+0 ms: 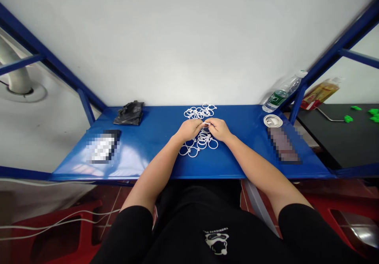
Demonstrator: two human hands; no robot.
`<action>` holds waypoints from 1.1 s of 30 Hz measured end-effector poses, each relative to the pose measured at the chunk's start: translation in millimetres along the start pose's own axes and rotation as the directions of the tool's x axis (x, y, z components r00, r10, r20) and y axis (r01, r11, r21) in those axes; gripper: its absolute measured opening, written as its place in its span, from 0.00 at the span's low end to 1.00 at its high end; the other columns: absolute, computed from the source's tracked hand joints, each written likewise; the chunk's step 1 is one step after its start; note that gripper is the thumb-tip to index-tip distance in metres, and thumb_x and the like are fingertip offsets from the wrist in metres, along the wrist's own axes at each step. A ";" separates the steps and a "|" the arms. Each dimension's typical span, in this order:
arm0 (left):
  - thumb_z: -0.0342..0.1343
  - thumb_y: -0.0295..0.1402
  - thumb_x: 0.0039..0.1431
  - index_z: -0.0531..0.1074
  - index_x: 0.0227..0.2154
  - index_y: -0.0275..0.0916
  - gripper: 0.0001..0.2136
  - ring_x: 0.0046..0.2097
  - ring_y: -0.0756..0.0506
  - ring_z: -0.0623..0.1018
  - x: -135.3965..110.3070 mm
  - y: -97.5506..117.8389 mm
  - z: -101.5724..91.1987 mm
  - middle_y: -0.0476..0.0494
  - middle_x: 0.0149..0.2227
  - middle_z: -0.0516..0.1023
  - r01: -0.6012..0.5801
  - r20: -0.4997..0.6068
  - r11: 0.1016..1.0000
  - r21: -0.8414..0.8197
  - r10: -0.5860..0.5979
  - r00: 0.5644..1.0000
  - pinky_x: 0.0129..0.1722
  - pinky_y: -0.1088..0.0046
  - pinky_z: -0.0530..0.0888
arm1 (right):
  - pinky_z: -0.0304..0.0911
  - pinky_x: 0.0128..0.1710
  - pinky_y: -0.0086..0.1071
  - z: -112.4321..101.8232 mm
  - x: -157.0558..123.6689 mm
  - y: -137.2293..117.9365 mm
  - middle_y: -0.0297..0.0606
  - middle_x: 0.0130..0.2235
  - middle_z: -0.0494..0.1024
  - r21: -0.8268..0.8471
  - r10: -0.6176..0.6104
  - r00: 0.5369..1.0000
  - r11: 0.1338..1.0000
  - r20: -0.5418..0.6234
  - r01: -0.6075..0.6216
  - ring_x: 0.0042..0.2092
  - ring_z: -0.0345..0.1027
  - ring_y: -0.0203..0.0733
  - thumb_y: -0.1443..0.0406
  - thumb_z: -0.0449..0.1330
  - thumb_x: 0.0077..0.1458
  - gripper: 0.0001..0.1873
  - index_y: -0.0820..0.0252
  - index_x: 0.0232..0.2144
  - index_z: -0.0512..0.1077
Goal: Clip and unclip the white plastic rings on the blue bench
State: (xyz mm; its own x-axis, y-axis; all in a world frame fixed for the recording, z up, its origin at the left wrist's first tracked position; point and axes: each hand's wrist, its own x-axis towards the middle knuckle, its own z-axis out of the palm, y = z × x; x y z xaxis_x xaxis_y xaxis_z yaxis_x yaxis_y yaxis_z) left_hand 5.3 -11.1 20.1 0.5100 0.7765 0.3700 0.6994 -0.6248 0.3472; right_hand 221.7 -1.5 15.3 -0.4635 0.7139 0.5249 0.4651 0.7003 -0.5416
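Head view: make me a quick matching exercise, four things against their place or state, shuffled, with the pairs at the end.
1. White rings
2. Black bag
3. Bottle
4. Left hand

A. Transparent, with a green label
B. Holding a thin white piece together with the right hand
C. In two clusters on the blue tabletop
D. Crumpled, left of both clusters

Pairs: 1-C, 2-D, 3-A, 4-B

Free blue tabletop (161, 118) flanks the white rings (203, 138), with black bag (130, 113) and white coil (272, 120) as outer obstacles.
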 end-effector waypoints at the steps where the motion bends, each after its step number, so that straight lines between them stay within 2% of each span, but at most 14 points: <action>1: 0.41 0.45 0.79 0.74 0.35 0.40 0.22 0.37 0.43 0.79 0.2 1.6 0.8 0.42 0.35 0.81 -0.010 0.004 1.000 0.008 0.010 1.000 0.36 0.69 0.67 | 0.69 0.44 0.37 0.0 0.5 0.7 0.38 0.38 0.85 -0.017 0.006 1.000 1.000 -0.013 -0.006 0.40 0.78 0.47 0.71 0.54 0.57 0.15 0.55 0.38 0.80; 5: 0.42 0.45 0.79 0.77 0.39 0.39 0.22 0.38 0.43 0.81 0.2 6.7 3.4 0.41 0.36 0.82 -0.038 0.020 0.999 0.007 0.038 0.999 0.38 0.68 0.70 | 0.70 0.44 0.37 -1.5 1.1 1.8 0.37 0.36 0.85 -0.041 -0.032 0.999 0.999 -0.036 0.030 0.39 0.78 0.46 0.72 0.53 0.56 0.15 0.55 0.34 0.80; 8: 0.45 0.45 0.78 0.78 0.51 0.40 0.19 0.43 0.43 0.82 -1.3 1.9 2.2 0.42 0.43 0.85 -0.025 -0.038 0.997 -0.073 0.022 0.999 0.43 0.68 0.74 | 0.71 0.47 0.39 -2.6 1.4 0.9 0.38 0.39 0.86 -0.056 -0.045 0.995 0.998 -0.087 0.041 0.41 0.79 0.47 0.72 0.54 0.58 0.17 0.55 0.39 0.82; 10: 0.49 0.45 0.77 0.76 0.57 0.41 0.19 0.47 0.42 0.83 -2.5 -6.7 0.9 0.41 0.48 0.85 0.009 -0.109 0.993 -0.120 -0.022 0.994 0.49 0.66 0.76 | 0.72 0.50 0.41 -3.2 2.4 1.3 0.39 0.42 0.86 -0.091 -0.026 0.986 0.996 -0.163 0.011 0.44 0.79 0.48 0.72 0.54 0.60 0.19 0.54 0.44 0.83; 14: 0.51 0.39 0.75 0.80 0.52 0.39 0.15 0.52 0.39 0.81 -3.8 -27.7 1.2 0.38 0.49 0.84 0.139 -0.254 0.987 -0.076 -0.154 0.955 0.56 0.60 0.75 | 0.71 0.56 0.48 -5.6 4.4 7.3 0.42 0.48 0.86 -0.166 0.002 0.972 0.985 -0.236 -0.042 0.52 0.77 0.53 0.70 0.58 0.60 0.18 0.55 0.49 0.83; 16: 0.53 0.37 0.73 0.81 0.51 0.39 0.14 0.52 0.37 0.80 -4.4 -34.7 2.5 0.37 0.50 0.83 0.234 -0.280 0.972 -0.019 -0.230 0.932 0.57 0.57 0.74 | 0.71 0.55 0.48 -6.7 3.9 9.7 0.41 0.47 0.87 -0.196 0.019 0.981 0.979 -0.195 -0.058 0.51 0.78 0.53 0.70 0.60 0.60 0.16 0.54 0.47 0.84; 20: 0.60 0.39 0.68 0.82 0.53 0.41 0.15 0.58 0.31 0.75 -6.1 -37.2 4.3 0.34 0.55 0.80 0.391 -0.291 0.916 0.092 -0.351 0.890 0.59 0.51 0.71 | 0.73 0.47 0.40 -5.4 0.9 6.1 0.37 0.45 0.87 -0.183 0.043 0.999 0.982 -0.026 -0.047 0.45 0.80 0.46 0.68 0.60 0.63 0.14 0.52 0.45 0.85; 23: 0.59 0.40 0.70 0.82 0.54 0.44 0.15 0.63 0.31 0.71 -7.3 -33.5 5.2 0.35 0.59 0.78 0.421 -0.286 0.897 0.135 -0.372 0.883 0.63 0.49 0.67 | 0.73 0.45 0.36 -3.4 -0.3 0.7 0.36 0.46 0.87 -0.150 0.029 0.999 0.988 0.040 -0.023 0.44 0.81 0.43 0.67 0.61 0.64 0.14 0.52 0.47 0.84; 27: 0.60 0.40 0.69 0.83 0.51 0.47 0.13 0.66 0.32 0.69 -8.1 -30.6 6.7 0.36 0.61 0.77 0.469 -0.220 0.871 0.145 -0.434 0.874 0.65 0.48 0.62 | 0.75 0.48 0.38 -4.4 0.8 1.7 0.37 0.49 0.86 -0.152 0.086 0.996 0.985 0.022 -0.081 0.46 0.82 0.44 0.67 0.61 0.64 0.14 0.52 0.48 0.84; 30: 0.63 0.39 0.67 0.83 0.46 0.46 0.09 0.66 0.33 0.69 -8.1 -30.6 6.2 0.38 0.61 0.77 0.504 -0.168 0.854 0.124 -0.483 0.859 0.66 0.49 0.62 | 0.74 0.54 0.42 -6.8 2.8 8.9 0.35 0.49 0.87 -0.149 0.150 0.989 0.978 0.011 -0.146 0.50 0.82 0.47 0.66 0.60 0.65 0.14 0.51 0.47 0.84; 33: 0.62 0.36 0.67 0.82 0.39 0.45 0.04 0.63 0.34 0.71 -7.4 -29.2 2.5 0.41 0.58 0.79 0.498 -0.144 0.858 0.121 -0.482 0.865 0.66 0.49 0.61 | 0.74 0.54 0.42 -8.9 4.9 16.7 0.35 0.49 0.87 -0.142 0.209 0.978 0.967 -0.020 -0.209 0.51 0.82 0.48 0.65 0.61 0.64 0.13 0.51 0.45 0.85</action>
State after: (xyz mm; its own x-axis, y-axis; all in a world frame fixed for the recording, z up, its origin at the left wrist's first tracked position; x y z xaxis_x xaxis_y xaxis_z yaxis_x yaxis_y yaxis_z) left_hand -17.6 1.6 5.1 0.0321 0.9605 0.2765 0.9153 -0.1394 0.3779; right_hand 233.9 13.8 14.7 -0.3413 0.8444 0.4130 0.6539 0.5289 -0.5410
